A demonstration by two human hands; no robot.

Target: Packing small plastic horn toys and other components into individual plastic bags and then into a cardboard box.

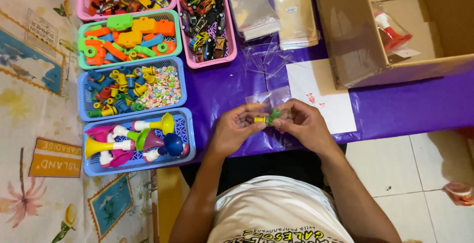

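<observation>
Purple bench (395, 107) — both hands meet over it, left hand (234, 127) and right hand (303, 124) pinching one small toy (267, 119) inside a clear bag (269, 97), steadying it.

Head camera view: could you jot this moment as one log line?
left hand: holds small toy | right hand: holds clear bag around it | beside: blue basket of toy trumpets

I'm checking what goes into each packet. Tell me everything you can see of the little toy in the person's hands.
The small toy looks like plastic, with a yellow end and a green part. It lies sideways, pinched between the left hand and right hand, partly inside a clear plastic bag above the purple table. Finer detail is too small to tell.
</observation>
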